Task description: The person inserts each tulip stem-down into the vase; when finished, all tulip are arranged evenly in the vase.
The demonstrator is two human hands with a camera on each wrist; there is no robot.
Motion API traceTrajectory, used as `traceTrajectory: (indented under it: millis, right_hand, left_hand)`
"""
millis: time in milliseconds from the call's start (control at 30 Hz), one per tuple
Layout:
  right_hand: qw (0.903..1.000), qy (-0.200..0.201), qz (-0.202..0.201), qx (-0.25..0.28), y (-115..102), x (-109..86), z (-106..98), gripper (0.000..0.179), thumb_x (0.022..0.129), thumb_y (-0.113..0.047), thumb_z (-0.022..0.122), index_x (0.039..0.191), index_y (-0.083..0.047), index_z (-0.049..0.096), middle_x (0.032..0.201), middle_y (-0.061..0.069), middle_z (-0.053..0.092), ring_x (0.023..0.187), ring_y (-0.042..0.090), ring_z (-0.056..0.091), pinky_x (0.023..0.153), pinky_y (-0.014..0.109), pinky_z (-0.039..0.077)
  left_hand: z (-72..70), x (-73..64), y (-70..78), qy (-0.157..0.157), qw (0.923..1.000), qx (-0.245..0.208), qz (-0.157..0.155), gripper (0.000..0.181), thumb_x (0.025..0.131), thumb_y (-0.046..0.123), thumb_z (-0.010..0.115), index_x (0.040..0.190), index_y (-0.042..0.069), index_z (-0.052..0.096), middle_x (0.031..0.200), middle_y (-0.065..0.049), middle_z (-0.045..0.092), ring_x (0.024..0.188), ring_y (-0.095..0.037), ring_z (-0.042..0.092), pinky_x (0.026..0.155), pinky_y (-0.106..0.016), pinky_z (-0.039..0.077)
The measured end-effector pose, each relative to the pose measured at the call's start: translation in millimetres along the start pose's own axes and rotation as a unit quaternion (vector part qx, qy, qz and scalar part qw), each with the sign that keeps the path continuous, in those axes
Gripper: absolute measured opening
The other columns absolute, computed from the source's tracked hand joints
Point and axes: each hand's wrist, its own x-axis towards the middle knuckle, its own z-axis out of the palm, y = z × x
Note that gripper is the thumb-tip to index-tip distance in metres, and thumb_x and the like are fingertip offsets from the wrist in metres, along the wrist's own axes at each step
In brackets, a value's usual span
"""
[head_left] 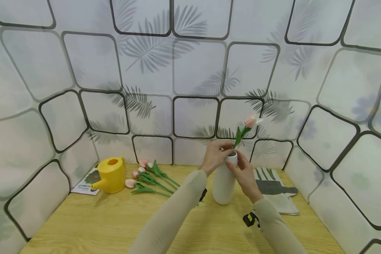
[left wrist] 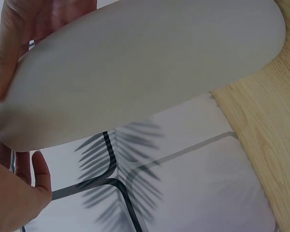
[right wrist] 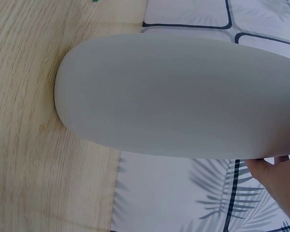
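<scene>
At the far left of the wooden table (head_left: 92, 225), a printed card (head_left: 88, 181) is laid flat and is partly covered by a yellow watering can (head_left: 111, 176), whose spout is pointed toward the lower left. To the right of the can, several loose tulips (head_left: 150, 179) are spread on the tabletop, their pink and white heads directed leftward and their green stems to the right.

Farther right, a pale-sleeved left hand (head_left: 215, 157) is raised to the mouth of a white vase (head_left: 223, 185); the stem of a pink-and-white tulip (head_left: 250, 121) is pinched there between its thumb and fingers. The bloom is held above the vase and tilted to the right; the stem's lower end is concealed at the mouth, so its depth cannot be told. The vase is stood upright on the table, and its smooth, rounded body is shown close up in both wrist views.

The vase's neck is clasped from the right by the right hand (head_left: 244, 173), with the thumb laid along the front. At the far right, a folded cloth (head_left: 274, 199) marked with a grey band is placed beside the vase, near the patterned wall covering (head_left: 197, 116).
</scene>
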Motion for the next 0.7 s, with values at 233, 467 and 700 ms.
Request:
traceTrajectory:
  millis: [233, 467, 700]
  right_hand:
    - [1.0000, -0.003, -0.001, 0.005, 0, -0.9, 1, 0.067, 0.096, -0.020, 0.065, 0.154, -0.013, 0.032, 0.155, 0.010, 0.037, 0.141, 0.030, 0.037, 0.116, 0.058, 0.029]
    - [1.0000, -0.001, -0.002, 0.002, 1, 0.7, 1, 0.068, 0.096, -0.020, 0.066, 0.154, -0.013, 0.032, 0.156, 0.013, 0.035, 0.145, 0.033, 0.031, 0.118, 0.059, 0.024]
    - [1.0000, -0.002, -0.004, -0.002, 2, 2.3, 0, 0.066, 0.096, -0.020, 0.065, 0.154, -0.013, 0.032, 0.156, 0.011, 0.036, 0.145, 0.031, 0.032, 0.119, 0.059, 0.023]
  left_hand:
    - [-1.6, -0.2, -1.8, -0.014, 0.9999, -0.004, -0.005, 0.019, 0.087, 0.011, 0.075, 0.105, 0.009, 0.077, 0.100, -0.003, 0.076, 0.087, -0.009, 0.069, 0.075, -0.017, 0.055]
    - [-5.4, -1.2, -4.0, -0.017, 0.9997, -0.018, -0.004, 0.018, 0.085, 0.014, 0.077, 0.103, 0.012, 0.078, 0.099, -0.001, 0.077, 0.088, -0.007, 0.068, 0.076, -0.018, 0.055]
    - [-12.1, -3.1, -5.1, -0.030, 0.9987, -0.035, -0.022, 0.025, 0.085, 0.019, 0.078, 0.109, 0.011, 0.076, 0.104, -0.002, 0.076, 0.093, -0.013, 0.069, 0.080, -0.022, 0.056]
